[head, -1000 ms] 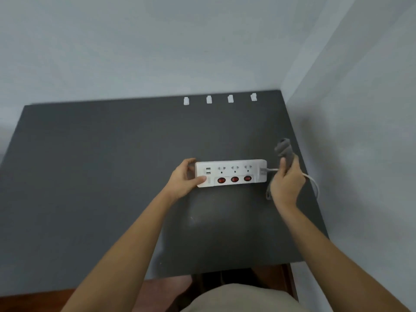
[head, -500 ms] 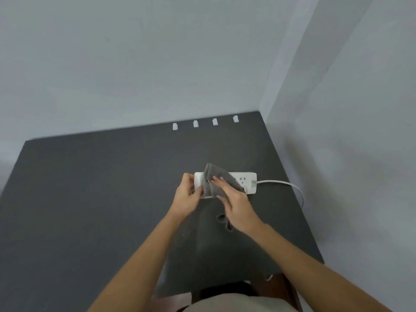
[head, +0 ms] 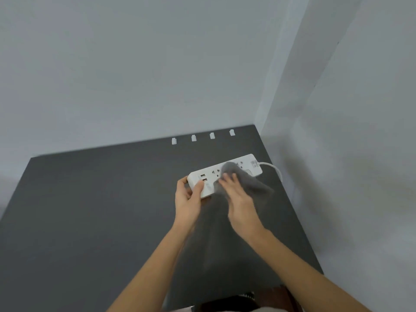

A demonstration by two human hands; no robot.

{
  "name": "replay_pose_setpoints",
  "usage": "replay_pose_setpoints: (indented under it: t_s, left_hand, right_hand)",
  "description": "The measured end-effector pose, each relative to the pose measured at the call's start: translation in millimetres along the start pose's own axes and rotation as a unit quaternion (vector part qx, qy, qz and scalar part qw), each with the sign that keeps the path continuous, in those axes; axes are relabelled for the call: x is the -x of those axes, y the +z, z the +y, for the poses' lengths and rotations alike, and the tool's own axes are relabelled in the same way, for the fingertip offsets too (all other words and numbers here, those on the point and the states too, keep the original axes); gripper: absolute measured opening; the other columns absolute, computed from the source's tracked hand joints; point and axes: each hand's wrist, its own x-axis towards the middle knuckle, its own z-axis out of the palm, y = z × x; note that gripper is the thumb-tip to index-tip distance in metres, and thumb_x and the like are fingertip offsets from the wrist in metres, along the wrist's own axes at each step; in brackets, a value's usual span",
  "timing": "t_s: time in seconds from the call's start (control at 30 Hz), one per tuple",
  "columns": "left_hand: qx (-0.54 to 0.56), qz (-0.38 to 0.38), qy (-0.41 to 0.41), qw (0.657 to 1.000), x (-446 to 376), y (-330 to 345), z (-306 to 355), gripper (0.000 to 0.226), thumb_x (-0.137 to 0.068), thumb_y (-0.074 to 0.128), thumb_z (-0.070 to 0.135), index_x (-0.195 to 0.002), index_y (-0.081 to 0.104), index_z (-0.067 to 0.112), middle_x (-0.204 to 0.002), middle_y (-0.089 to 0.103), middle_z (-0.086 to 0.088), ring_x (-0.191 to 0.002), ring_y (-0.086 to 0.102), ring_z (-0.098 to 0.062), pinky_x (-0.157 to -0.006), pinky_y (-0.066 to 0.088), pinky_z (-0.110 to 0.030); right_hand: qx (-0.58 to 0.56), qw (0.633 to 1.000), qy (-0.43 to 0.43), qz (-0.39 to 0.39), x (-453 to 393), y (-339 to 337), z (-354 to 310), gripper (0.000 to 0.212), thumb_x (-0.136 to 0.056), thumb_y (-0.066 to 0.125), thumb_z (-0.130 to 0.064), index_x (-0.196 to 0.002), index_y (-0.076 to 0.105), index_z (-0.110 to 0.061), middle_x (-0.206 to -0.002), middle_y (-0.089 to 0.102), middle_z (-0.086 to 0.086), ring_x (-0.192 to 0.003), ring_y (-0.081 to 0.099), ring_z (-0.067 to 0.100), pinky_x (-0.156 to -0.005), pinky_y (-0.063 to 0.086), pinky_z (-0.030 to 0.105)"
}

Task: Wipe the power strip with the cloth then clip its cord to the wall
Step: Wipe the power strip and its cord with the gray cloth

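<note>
Power strip (head: 203,180) – left-held, cloth (head: 245,181) pressed on

No text can be read with certainty. The white power strip (head: 225,174) has a small printed label (head: 254,164) on its top face at the end where the cord leaves, but the marks on it are too small and blurred to read. Near the two USB ports (head: 204,177) at the other end there is also some faint grey printing, again not legible. No brand or number is clear anywhere.
</note>
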Motion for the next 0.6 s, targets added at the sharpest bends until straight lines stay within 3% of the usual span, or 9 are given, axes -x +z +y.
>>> replay_pose_setpoints:
  t_s: [0.07, 0.17, 0.2, 0.27, 0.33, 0.43, 0.47, 0.53, 0.6]
  left_hand:
    - [0.006, -0.001, 0.006, 1.0, 3.2, 0.0, -1.0, 0.034, -0.094, 0.058, 0.014, -0.125, 0.045, 0.008, -0.1, 0.072, -0.007, -0.087, 0.073, -0.016, -0.074, 0.061, -0.035]
    - [-0.017, -0.003, 0.014, 1.0, 4.5, 3.2, -4.2, 0.032, -0.093, 0.059, 0.015, -0.123, 0.047, 0.013, -0.102, 0.073, -0.008, -0.088, 0.073, -0.016, -0.081, 0.06, -0.043]
    - [-0.022, -0.002, 0.016, 1.0, 4.4, 4.5, -3.6, 0.032, -0.093, 0.06, 0.016, -0.123, 0.047, 0.016, -0.101, 0.073, -0.007, -0.09, 0.073, -0.02, -0.084, 0.058, -0.047]
    - [-0.004, 0.004, 0.018, 1.0, 2.7, 2.9, 0.3, 0.034, -0.094, 0.059, 0.015, -0.125, 0.046, 0.022, -0.095, 0.074, -0.006, -0.088, 0.071, -0.023, -0.08, 0.06, -0.044]
    - [0.019, -0.002, 0.025, 1.0, 3.2, -0.2, 5.0, 0.036, -0.096, 0.055, 0.011, -0.128, 0.046, 0.023, -0.097, 0.073, -0.003, -0.087, 0.071, -0.02, -0.072, 0.061, -0.035]
    - [0.007, -0.008, 0.027, 1.0, 3.9, 6.2, 6.3, 0.032, -0.096, 0.053, 0.011, -0.126, 0.049, 0.021, -0.112, 0.068, -0.01, -0.095, 0.069, -0.023, -0.071, 0.061, -0.034]
    - [0.012, -0.002, 0.016, 1.0, 4.1, 9.2, 6.6, 0.029, -0.096, 0.052, 0.011, -0.124, 0.05, 0.021, -0.112, 0.067, -0.013, -0.092, 0.069, -0.025, -0.071, 0.06, -0.035]
    - [0.041, 0.014, -0.011, 0.999, 1.2, 8.7, 9.7, 0.027, -0.096, 0.052, 0.011, -0.121, 0.051, 0.021, -0.106, 0.067, -0.018, -0.083, 0.067, -0.025, -0.069, 0.059, -0.036]
    - [0.05, 0.019, -0.02, 0.998, 0.1, 3.0, 14.6, 0.025, -0.096, 0.052, 0.011, -0.119, 0.052, 0.02, -0.107, 0.068, -0.014, -0.085, 0.068, -0.025, -0.066, 0.059, -0.035]
  right_hand:
    - [0.022, 0.999, -0.037, -0.01, -5.4, -4.3, 10.9, 0.061, -0.083, 0.043, 0.018, -0.136, 0.044, -0.01, -0.149, 0.039, 0.001, -0.144, 0.019, 0.015, -0.118, 0.019, 0.028]
    - [0.007, 0.987, 0.14, 0.083, -17.9, -14.0, 25.4, 0.054, -0.088, 0.041, 0.011, -0.137, 0.043, -0.012, -0.149, 0.04, 0.005, -0.144, 0.022, 0.018, -0.116, 0.026, 0.038]
    - [0.0, 0.99, 0.123, 0.067, -15.1, -8.6, 15.0, 0.056, -0.088, 0.04, 0.011, -0.138, 0.042, -0.014, -0.151, 0.038, 0.004, -0.144, 0.022, 0.016, -0.117, 0.024, 0.035]
    - [-0.014, 1.0, -0.019, -0.013, -1.1, 4.6, -5.7, 0.061, -0.085, 0.041, 0.013, -0.139, 0.041, -0.015, -0.151, 0.035, 0.0, -0.143, 0.02, 0.012, -0.117, 0.02, 0.028]
    - [-0.007, 0.998, -0.054, -0.001, -8.5, -4.6, 8.3, 0.058, -0.086, 0.045, 0.012, -0.138, 0.042, -0.013, -0.148, 0.04, 0.0, -0.143, 0.023, 0.013, -0.117, 0.024, 0.032]
    - [-0.043, 0.979, 0.165, 0.113, -32.6, -18.8, 12.9, 0.042, -0.093, 0.045, -0.002, -0.133, 0.049, -0.014, -0.142, 0.05, 0.005, -0.141, 0.029, 0.019, -0.116, 0.028, 0.042]
    - [-0.067, 0.984, 0.133, 0.093, -30.4, -13.2, -1.7, 0.038, -0.094, 0.045, -0.006, -0.129, 0.054, -0.017, -0.138, 0.053, 0.003, -0.14, 0.031, 0.017, -0.117, 0.025, 0.042]
    - [-0.06, 0.997, -0.036, -0.024, -12.6, 0.9, -23.2, 0.04, -0.092, 0.043, -0.003, -0.127, 0.055, -0.017, -0.138, 0.052, 0.001, -0.138, 0.033, 0.017, -0.119, 0.019, 0.036]
    - [-0.028, 0.997, -0.071, -0.016, -21.8, -14.5, -1.2, 0.042, -0.089, 0.041, 0.005, -0.127, 0.053, -0.008, -0.137, 0.053, 0.012, -0.134, 0.04, 0.028, -0.115, 0.026, 0.041]
